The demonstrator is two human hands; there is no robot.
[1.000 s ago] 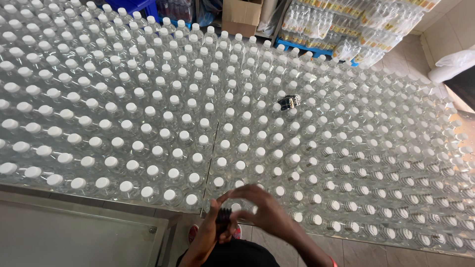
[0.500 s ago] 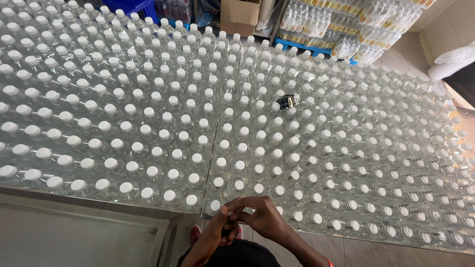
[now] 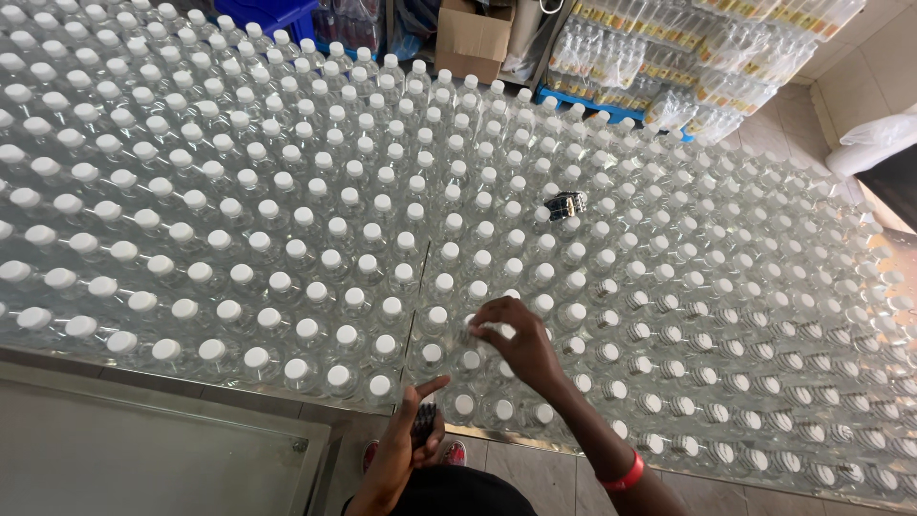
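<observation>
The right hand [image 3: 511,344] reaches out over a huge block of clear plastic bottles [image 3: 315,229] with white caps, standing upright and packed cap to cap. Its fingers [image 3: 489,330] are curled narrow, thumb and fingertips pinched close together at the cap of one bottle [image 3: 468,334] in the third row from the near edge; whether they grip the cap or hold something small against it cannot be told. A red wristband [image 3: 623,473] circles that wrist.

The left hand [image 3: 413,435] stays low, just in front of the near edge of the bottles, above the tiled floor [image 3: 535,473]. Its fingers wrap loosely round a small dark bundle [image 3: 425,425], with the thumb stretched up towards the front row; what the bundle is made of is too blurred to tell.

Further back a similar small dark object [image 3: 565,204] lies on top of the caps. Many bottles on the right side carry dark striped bands on their caps [image 3: 764,382]. A cardboard box [image 3: 473,38] and stacked bottle packs [image 3: 688,57] stand behind
</observation>
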